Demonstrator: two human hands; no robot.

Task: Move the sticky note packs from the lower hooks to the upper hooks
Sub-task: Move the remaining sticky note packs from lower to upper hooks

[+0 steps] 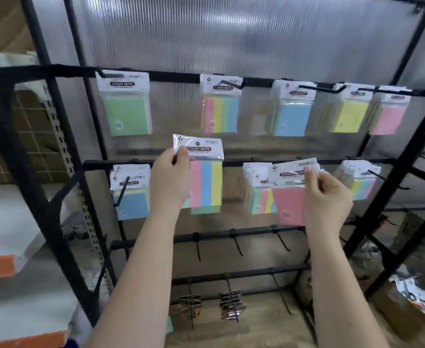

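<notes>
My left hand (170, 177) pinches the top left corner of a striped pink, blue and yellow sticky note pack (205, 179), held up between the upper rail (176, 77) and the lower rail (234, 162). My right hand (325, 197) pinches the header of a pink sticky note pack (289, 197) in front of the lower rail. On the upper hooks hang a green pack (124, 106), a striped pack (221, 109), a blue pack (291, 113), a yellow pack (348, 113) and a pink pack (388, 115). Lower hooks carry a blue stack (130, 194), a striped stack (258, 194) and another stack (361, 183).
Two more rails with bare black hooks (237, 243) run below the lower rail. Small dark clips (231, 305) hang near the bottom. Black frame posts (392, 177) stand at both sides. A white and orange shelf (3, 264) is at the left.
</notes>
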